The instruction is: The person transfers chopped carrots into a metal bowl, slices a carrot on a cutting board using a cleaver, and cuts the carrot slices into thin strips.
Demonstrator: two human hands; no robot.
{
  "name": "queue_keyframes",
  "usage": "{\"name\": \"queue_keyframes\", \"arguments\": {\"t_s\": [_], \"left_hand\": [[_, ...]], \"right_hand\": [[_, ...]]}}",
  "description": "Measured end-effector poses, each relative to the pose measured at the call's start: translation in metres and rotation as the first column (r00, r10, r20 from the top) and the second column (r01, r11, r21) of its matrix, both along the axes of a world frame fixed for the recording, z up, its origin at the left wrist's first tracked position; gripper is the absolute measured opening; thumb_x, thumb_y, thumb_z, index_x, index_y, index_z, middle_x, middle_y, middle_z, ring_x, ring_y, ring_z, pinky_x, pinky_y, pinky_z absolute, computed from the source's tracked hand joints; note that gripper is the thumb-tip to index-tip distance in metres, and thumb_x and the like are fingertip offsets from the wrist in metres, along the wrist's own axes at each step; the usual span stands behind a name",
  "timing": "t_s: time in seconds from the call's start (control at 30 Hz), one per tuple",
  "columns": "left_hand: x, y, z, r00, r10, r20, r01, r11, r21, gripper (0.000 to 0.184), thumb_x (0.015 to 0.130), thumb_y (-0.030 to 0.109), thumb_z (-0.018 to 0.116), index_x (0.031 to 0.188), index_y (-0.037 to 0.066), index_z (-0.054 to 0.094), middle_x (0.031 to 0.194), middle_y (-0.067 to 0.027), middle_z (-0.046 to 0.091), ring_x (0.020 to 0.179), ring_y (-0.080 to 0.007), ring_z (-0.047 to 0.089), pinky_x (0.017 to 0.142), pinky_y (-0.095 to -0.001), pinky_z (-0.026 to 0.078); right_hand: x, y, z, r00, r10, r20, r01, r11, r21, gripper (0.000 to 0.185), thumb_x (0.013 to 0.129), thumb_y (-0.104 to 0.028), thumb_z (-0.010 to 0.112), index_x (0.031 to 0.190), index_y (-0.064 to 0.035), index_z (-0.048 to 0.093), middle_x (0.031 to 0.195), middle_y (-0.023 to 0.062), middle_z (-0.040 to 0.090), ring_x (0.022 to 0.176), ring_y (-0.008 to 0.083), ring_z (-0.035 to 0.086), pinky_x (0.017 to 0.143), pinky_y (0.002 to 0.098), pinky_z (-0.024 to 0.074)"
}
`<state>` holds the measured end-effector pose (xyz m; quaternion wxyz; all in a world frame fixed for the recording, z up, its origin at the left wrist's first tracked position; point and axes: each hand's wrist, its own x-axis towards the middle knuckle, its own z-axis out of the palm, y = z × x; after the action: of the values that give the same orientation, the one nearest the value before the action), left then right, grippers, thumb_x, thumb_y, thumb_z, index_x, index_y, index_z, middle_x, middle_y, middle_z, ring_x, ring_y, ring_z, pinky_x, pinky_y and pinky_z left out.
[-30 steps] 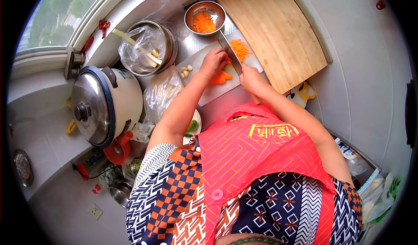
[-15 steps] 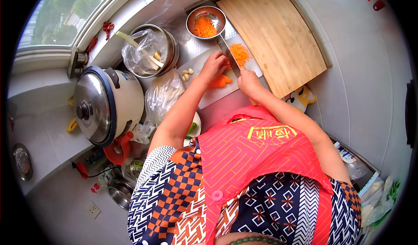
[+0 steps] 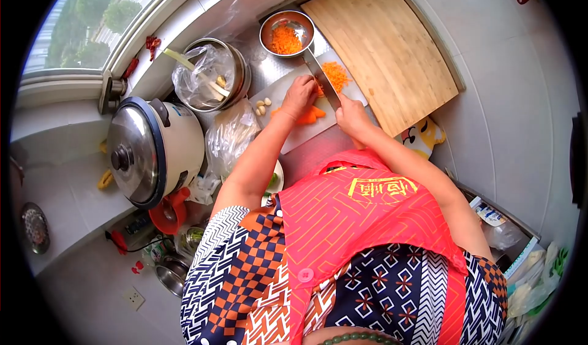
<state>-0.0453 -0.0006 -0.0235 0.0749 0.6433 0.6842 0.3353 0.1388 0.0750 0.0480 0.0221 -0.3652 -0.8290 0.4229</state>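
Note:
My right hand [image 3: 353,117] is closed round the handle of a kitchen knife [image 3: 322,81], whose broad blade stands over the white cutting board [image 3: 296,138]. Close to the blade's left side, my left hand [image 3: 300,95] has its fingers bent and pressed down on a piece of carrot, which they mostly cover. Orange carrot pieces [image 3: 311,116] lie just below that hand. Finely chopped carrot [image 3: 335,75] is heaped on the board to the right of the blade. Several garlic cloves [image 3: 261,107] rest at the board's left. Beyond the knife tip, a metal bowl [image 3: 265,37] holds more chopped carrot.
A large wooden board [image 3: 386,57] is at the right. On the left stand a rice cooker [image 3: 138,152] and a steel pot [image 3: 244,69] with a plastic bag and a scallion stalk in it. Another plastic bag [image 3: 231,138] lies nearer me, beside a plate with green vegetables.
The view has shifted slightly. Both hands stay at the board, with the left still on the carrot and the right still gripping the knife; the blade has moved only a little.

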Motion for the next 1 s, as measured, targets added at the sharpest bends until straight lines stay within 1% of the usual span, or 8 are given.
{"name": "queue_keyframes", "arguments": {"t_s": [0.13, 0.2, 0.33, 0.53, 0.7, 0.8, 0.9, 1.0], "left_hand": [[0.001, 0.000, 0.000, 1.000, 0.010, 0.017, -0.010, 1.000, -0.020, 0.023, 0.072, 0.005, 0.067, 0.092, 0.002, 0.058, 0.102, -0.0146, 0.058, 0.095, -0.0352, 0.054, 0.082, -0.0399, 0.047], [0.001, -0.001, 0.000, 1.000, 0.010, 0.020, -0.010, 1.000, -0.017, 0.023, 0.071, 0.005, 0.067, 0.092, 0.002, 0.058, 0.103, -0.0149, 0.058, 0.095, -0.0353, 0.054, 0.082, -0.0402, 0.047], [0.000, 0.000, -0.001, 1.000, -0.002, 0.023, 0.002, 1.000, -0.012, 0.022, 0.071, 0.006, 0.068, 0.091, 0.002, 0.059, 0.101, -0.0150, 0.059, 0.094, -0.0353, 0.055, 0.081, -0.0403, 0.048], [-0.002, 0.000, 0.001, 0.999, -0.014, 0.044, 0.015, 0.999, -0.033, 0.019, 0.071, 0.006, 0.069, 0.087, 0.003, 0.060, 0.097, -0.0142, 0.060, 0.090, -0.0343, 0.057, 0.078, -0.0395, 0.048], [-0.005, 0.003, -0.008, 0.998, -0.033, 0.056, 0.033, 0.999, 0.003, 0.017, 0.071, 0.008, 0.070, 0.086, 0.005, 0.061, 0.092, -0.0127, 0.061, 0.087, -0.0333, 0.058, 0.075, -0.0390, 0.049], [-0.006, 0.003, -0.007, 0.999, -0.032, 0.043, 0.033, 0.999, -0.038, 0.016, 0.072, 0.008, 0.069, 0.085, 0.005, 0.061, 0.090, -0.0123, 0.061, 0.085, -0.0329, 0.058, 0.074, -0.0385, 0.049], [-0.004, 0.003, -0.004, 0.999, -0.031, 0.029, 0.031, 1.000, 0.006, 0.015, 0.071, 0.007, 0.069, 0.084, 0.005, 0.061, 0.090, -0.0127, 0.060, 0.085, -0.0326, 0.058, 0.074, -0.0379, 0.049], [-0.005, 0.001, 0.000, 0.999, -0.042, 0.020, 0.042, 0.999, -0.023, 0.016, 0.071, 0.007, 0.068, 0.085, 0.004, 0.059, 0.092, -0.0139, 0.059, 0.087, -0.0333, 0.057, 0.076, -0.0382, 0.048]], "right_hand": [[0.002, -0.003, 0.011, 1.000, 0.025, -0.009, -0.025, 0.999, 0.025, 0.027, 0.079, -0.007, 0.049, 0.104, 0.0032, 0.055, 0.085, 0.0318, 0.062, 0.084, 0.0466, 0.061, 0.079, 0.0519, 0.0486], [0.003, -0.003, 0.011, 0.999, 0.026, 0.038, -0.027, 0.999, 0.026, 0.026, 0.080, -0.007, 0.049, 0.102, 0.0039, 0.054, 0.085, 0.0322, 0.061, 0.084, 0.0463, 0.061, 0.079, 0.0516, 0.0490], [0.001, -0.002, 0.017, 0.994, 0.051, 0.101, -0.050, 0.999, -0.004, 0.023, 0.080, -0.007, 0.049, 0.100, 0.0052, 0.054, 0.085, 0.0323, 0.062, 0.085, 0.0459, 0.061, 0.080, 0.0510, 0.0495], [-0.008, 0.001, 0.004, 0.984, 0.105, 0.143, -0.112, 0.993, 0.041, 0.021, 0.082, -0.008, 0.050, 0.098, 0.0054, 0.053, 0.087, 0.0309, 0.062, 0.086, 0.0461, 0.061, 0.079, 0.0504, 0.0500], [-0.020, -0.006, -0.013, 0.982, 0.048, 0.184, -0.063, 0.995, 0.079, 0.020, 0.082, -0.009, 0.053, 0.097, 0.0040, 0.053, 0.087, 0.0293, 0.063, 0.085, 0.0441, 0.063, 0.078, 0.0498, 0.0508], [-0.022, -0.005, -0.016, 0.982, 0.033, 0.188, -0.051, 0.994, 0.093, 0.019, 0.082, -0.009, 0.054, 0.097, 0.0028, 0.054, 0.087, 0.0282, 0.064, 0.085, 0.0427, 0.064, 0.076, 0.0496, 0.0513], [-0.020, -0.004, -0.018, 0.981, 0.035, 0.188, -0.054, 0.994, 0.096, 0.019, 0.082, -0.010, 0.055, 0.098, 0.0017, 0.054, 0.086, 0.0276, 0.064, 0.084, 0.0424, 0.064, 0.076, 0.0493, 0.0516], [-0.020, -0.003, -0.017, 0.982, 0.036, 0.185, -0.054, 0.994, 0.092, 0.020, 0.082, -0.011, 0.055, 0.098, 0.0010, 0.054, 0.086, 0.0275, 0.064, 0.084, 0.0428, 0.064, 0.076, 0.0492, 0.0516]]}}
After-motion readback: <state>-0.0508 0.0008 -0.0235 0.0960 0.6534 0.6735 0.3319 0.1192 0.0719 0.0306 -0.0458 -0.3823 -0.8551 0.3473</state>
